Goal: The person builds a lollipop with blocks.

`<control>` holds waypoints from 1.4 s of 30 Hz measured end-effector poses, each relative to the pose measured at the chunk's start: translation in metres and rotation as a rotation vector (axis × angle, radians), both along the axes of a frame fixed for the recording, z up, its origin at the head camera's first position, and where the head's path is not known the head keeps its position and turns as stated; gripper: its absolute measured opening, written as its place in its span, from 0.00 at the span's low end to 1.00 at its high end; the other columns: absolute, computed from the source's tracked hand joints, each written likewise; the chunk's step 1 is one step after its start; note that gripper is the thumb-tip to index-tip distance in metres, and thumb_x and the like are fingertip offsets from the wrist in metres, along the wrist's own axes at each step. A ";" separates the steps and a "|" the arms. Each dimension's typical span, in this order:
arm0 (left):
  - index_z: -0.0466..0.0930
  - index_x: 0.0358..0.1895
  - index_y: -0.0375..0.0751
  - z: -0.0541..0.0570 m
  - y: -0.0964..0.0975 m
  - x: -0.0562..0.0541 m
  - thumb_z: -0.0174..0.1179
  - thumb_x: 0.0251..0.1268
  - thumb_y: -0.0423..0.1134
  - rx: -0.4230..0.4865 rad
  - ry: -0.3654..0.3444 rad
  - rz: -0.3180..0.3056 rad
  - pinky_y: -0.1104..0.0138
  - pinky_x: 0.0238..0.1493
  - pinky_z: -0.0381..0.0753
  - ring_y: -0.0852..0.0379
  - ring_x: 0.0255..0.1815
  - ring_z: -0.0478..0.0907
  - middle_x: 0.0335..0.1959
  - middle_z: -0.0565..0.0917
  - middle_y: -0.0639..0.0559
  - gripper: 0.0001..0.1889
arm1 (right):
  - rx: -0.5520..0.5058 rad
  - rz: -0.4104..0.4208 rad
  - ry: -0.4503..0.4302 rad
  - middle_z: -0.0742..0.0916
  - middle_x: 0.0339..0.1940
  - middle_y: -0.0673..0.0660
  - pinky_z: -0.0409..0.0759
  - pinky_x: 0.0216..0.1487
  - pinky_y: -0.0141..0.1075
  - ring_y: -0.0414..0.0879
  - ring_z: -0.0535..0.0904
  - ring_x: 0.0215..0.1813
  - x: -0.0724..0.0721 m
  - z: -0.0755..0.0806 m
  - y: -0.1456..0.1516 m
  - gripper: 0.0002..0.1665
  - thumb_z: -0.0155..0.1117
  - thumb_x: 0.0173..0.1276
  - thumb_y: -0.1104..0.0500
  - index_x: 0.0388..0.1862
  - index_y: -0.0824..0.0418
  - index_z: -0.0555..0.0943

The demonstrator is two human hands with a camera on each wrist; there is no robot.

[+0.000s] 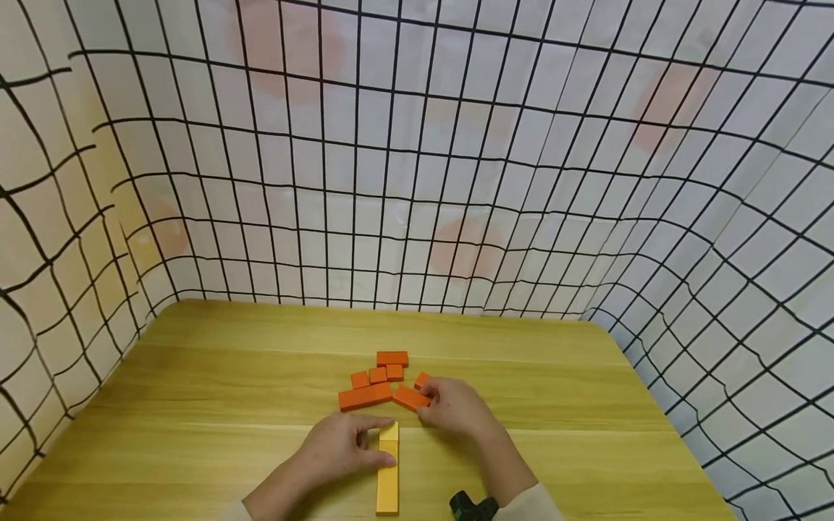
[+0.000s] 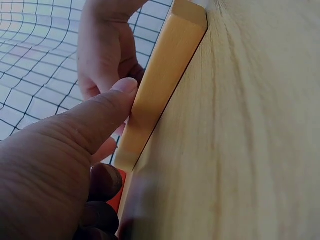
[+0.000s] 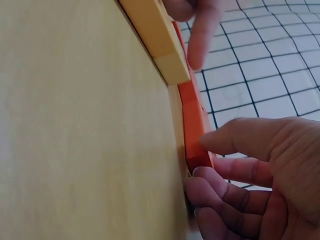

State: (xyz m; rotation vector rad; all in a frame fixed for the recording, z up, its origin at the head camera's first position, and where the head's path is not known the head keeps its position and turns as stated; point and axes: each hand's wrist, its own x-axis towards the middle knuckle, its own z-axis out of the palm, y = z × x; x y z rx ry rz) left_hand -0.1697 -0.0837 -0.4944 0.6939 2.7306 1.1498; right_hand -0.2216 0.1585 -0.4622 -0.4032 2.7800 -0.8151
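Note:
My left hand (image 1: 339,449) lies by a yellow block column, its thumb touching a long yellow block (image 1: 387,492) and its nearly straight index finger at the far end of a short yellow block (image 1: 389,432). Both yellow blocks lie end to end in line. With thumb and fingers, my right hand (image 1: 459,409) holds the right end of an orange block (image 1: 409,398). In the right wrist view, the thumb presses that orange block (image 3: 195,130) with the fingertips around its near end. A small orange block (image 1: 422,380) shows just past the right index finger.
Beyond the hands lie a long orange block (image 1: 365,396), several small orange blocks (image 1: 378,375) and another orange block (image 1: 392,359). Black wire mesh (image 1: 391,181) with a pale sheet encloses the wooden table (image 1: 228,376). A black device (image 1: 472,506) sits by the right wrist.

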 end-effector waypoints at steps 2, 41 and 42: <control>0.85 0.61 0.58 0.000 -0.001 0.000 0.72 0.53 0.66 0.002 -0.001 -0.015 0.72 0.20 0.62 0.71 0.17 0.62 0.15 0.70 0.67 0.32 | -0.007 0.005 -0.010 0.81 0.25 0.47 0.69 0.29 0.35 0.41 0.72 0.26 -0.001 0.000 0.004 0.15 0.72 0.60 0.53 0.46 0.56 0.86; 0.87 0.59 0.55 0.005 -0.005 0.001 0.72 0.55 0.63 -0.023 -0.025 -0.075 0.73 0.21 0.61 0.72 0.16 0.62 0.13 0.68 0.68 0.30 | -0.116 0.229 -0.065 0.83 0.27 0.43 0.75 0.35 0.32 0.36 0.75 0.29 -0.005 -0.013 0.003 0.16 0.73 0.68 0.50 0.52 0.50 0.86; 0.87 0.59 0.55 0.005 -0.005 0.001 0.72 0.55 0.64 -0.024 -0.024 -0.074 0.73 0.21 0.61 0.72 0.16 0.62 0.13 0.68 0.68 0.30 | -0.114 0.234 -0.061 0.83 0.27 0.43 0.75 0.35 0.32 0.35 0.75 0.29 -0.005 -0.013 0.003 0.16 0.73 0.67 0.50 0.52 0.50 0.86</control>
